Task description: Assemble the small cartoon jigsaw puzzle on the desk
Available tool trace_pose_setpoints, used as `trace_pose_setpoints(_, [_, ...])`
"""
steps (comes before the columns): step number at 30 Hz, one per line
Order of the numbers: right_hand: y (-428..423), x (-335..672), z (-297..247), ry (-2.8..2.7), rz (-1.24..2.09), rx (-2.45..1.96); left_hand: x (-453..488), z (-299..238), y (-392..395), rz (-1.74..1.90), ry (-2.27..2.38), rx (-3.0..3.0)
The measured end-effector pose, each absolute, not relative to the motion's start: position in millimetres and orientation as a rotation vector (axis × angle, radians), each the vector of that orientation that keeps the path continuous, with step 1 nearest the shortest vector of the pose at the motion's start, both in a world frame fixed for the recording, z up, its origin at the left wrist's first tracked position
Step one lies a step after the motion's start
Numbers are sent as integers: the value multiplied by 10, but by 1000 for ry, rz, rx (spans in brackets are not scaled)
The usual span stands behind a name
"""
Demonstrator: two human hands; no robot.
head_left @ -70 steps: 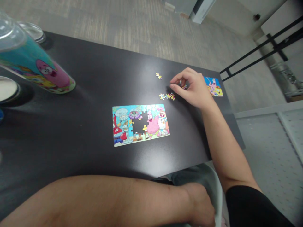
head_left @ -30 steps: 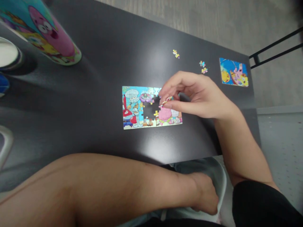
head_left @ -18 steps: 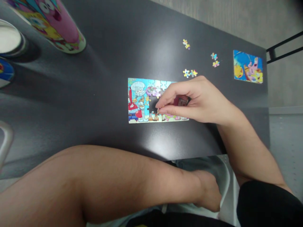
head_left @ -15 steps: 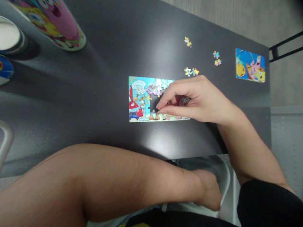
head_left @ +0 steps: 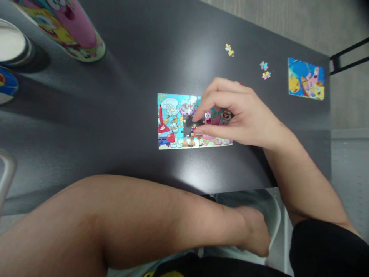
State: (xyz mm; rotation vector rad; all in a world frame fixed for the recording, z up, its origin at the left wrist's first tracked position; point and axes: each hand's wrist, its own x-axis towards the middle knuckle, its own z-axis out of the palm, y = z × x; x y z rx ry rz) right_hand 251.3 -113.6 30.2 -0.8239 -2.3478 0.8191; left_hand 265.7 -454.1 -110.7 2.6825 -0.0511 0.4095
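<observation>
A partly built cartoon jigsaw puzzle [head_left: 173, 123] lies flat on the black table [head_left: 115, 107], with a dark gap near its middle. My right hand [head_left: 233, 115] hovers over the puzzle's right half, thumb and forefinger pinched at the gap's edge on a small puzzle piece [head_left: 193, 127]. My left forearm crosses the bottom of the view. My left hand [head_left: 253, 234] rests off the table edge on light cloth in my lap, its fingers hidden.
Loose pieces lie beyond the puzzle: one piece [head_left: 230, 50] and a pair of pieces [head_left: 264, 70]. A small picture card [head_left: 306, 78] sits at the far right corner. A cartoon-printed tube [head_left: 72, 27] and a round lid [head_left: 13, 46] occupy the far left.
My right hand picked a piece from the loose ones, carried it to the puzzle and lowered it to the gap. Its fingers have now lifted slightly. The left arm stayed still.
</observation>
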Motion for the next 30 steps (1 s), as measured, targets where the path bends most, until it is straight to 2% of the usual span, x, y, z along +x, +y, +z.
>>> trace_pose_setpoints(3, [-1074, 2582, 347, -2166, 714, -947, 2592, -1091, -4486, 362, -295, 2601])
trace_pose_setpoints(8, [-816, 2964, 395, -2029, 365, -1174, 2417, -1059, -4332, 290, -415, 2627])
trace_pose_setpoints(12, [-632, 3329, 360, -2152, 480, -1261, 2315, -1057, -4260, 304, -463, 2693])
trace_pose_setpoints(16, [-542, 3511, 261, -2258, 610, -1166, 2294, -1077, -4265, 326, -430, 2748])
trace_pose_setpoints(30, [-570, 3273, 163, -2258, 679, -1168, 2308, -1152, -4293, 385, -415, 2770])
